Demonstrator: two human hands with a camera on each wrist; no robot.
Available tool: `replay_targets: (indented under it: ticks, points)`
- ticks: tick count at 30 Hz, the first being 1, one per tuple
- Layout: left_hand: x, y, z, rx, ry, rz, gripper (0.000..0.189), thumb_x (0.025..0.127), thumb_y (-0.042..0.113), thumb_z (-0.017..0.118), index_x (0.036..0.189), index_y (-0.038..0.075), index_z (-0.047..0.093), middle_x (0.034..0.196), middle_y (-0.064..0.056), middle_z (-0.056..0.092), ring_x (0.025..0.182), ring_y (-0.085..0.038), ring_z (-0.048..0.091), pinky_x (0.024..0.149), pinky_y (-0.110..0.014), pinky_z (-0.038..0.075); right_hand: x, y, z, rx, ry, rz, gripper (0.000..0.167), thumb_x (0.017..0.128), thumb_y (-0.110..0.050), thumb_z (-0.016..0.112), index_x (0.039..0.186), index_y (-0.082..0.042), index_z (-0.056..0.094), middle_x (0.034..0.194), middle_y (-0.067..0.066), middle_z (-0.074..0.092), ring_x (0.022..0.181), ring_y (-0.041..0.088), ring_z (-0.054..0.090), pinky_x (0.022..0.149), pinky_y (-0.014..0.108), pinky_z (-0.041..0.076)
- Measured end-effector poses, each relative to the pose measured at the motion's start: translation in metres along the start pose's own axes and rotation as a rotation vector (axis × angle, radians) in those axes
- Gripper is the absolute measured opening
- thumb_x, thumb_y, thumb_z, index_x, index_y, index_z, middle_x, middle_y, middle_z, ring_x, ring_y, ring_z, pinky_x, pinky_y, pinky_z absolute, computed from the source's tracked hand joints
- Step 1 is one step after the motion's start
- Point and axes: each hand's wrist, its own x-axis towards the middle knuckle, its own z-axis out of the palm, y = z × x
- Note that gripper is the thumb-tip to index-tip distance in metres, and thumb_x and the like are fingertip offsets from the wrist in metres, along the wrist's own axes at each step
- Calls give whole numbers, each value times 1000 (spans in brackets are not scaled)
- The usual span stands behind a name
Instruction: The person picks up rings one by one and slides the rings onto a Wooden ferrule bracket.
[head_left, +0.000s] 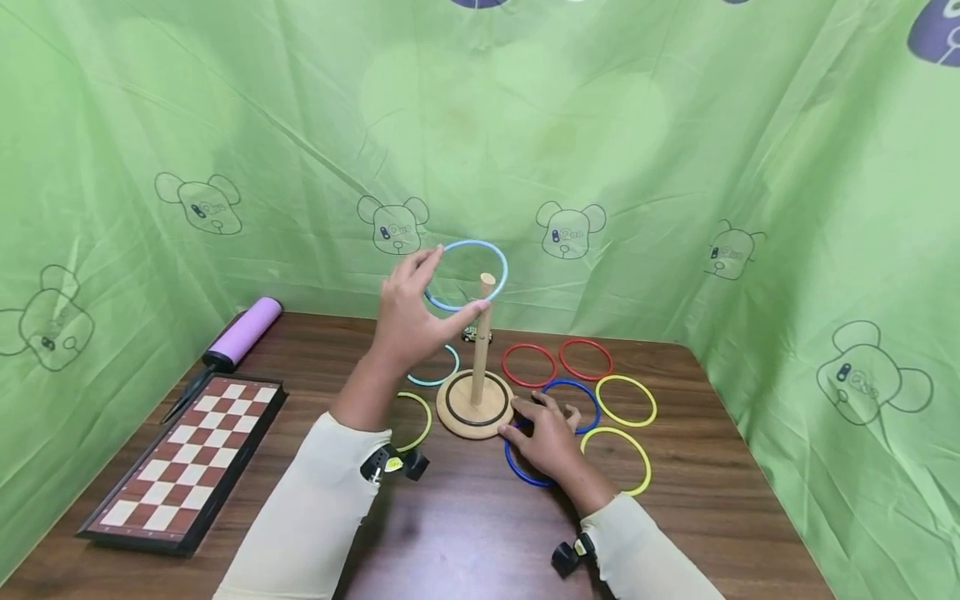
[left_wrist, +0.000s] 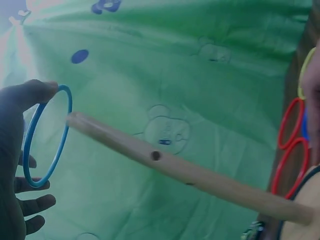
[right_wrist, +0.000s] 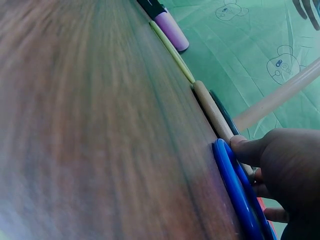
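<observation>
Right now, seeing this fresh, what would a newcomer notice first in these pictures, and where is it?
First, the light blue ring, pinched in the left hand near the top of the upright wooden peg. Next, the red, blue and yellow rings, lying on the table to the peg's right. Then the red-and-white checkered board at the table's left.

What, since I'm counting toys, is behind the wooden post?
In the head view, behind the post, what looks like a small toy car sits on the table, with green cloth beyond. The post covers part of the car, which cannot be seen.
</observation>
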Motion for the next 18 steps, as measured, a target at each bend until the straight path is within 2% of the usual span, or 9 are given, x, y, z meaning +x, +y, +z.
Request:
replay_targets:
  ticks: [3, 8, 14, 18]
  points:
    - [-6, -3, 8, 16, -31, -16, 99, 81, 49, 91, 156, -4, 56, 152, -26, 62, 142, -47, 57, 118, -71, 39, 0, -1, -1, 1, -3, -5, 55, 97, -42, 84, 143, -15, 74, 143, 6, 75, 154, 42, 49, 118, 78, 15]
    - [-20, -13, 20, 34, -98, -61, 102, 81, 52, 92, 157, -5, 54, 157, -26, 59, 143, -48, 55, 117, -71, 40, 0, -2, -1, 2, 4, -13, 55, 96, -41, 85, 143, -14, 74, 142, 7, 76, 153, 43, 51, 117, 79, 16]
    - [-44, -31, 33, 15, -203, -127, 103, 78, 53, 94, 156, -3, 56, 161, -24, 57, 150, -46, 51, 118, -71, 38, 0, -2, -1, -7, 4, -17, 53, 96, -39, 85, 142, -13, 75, 141, 7, 76, 152, 43, 52, 116, 80, 17]
    - [-59, -41, 42, 47, -254, -148, 104, 79, 57, 93, 157, -1, 57, 162, -21, 57, 150, -44, 50, 115, -70, 39, 0, -2, -1, -1, -1, -14, 54, 96, -38, 85, 142, -12, 74, 142, 8, 76, 152, 43, 51, 116, 80, 17]
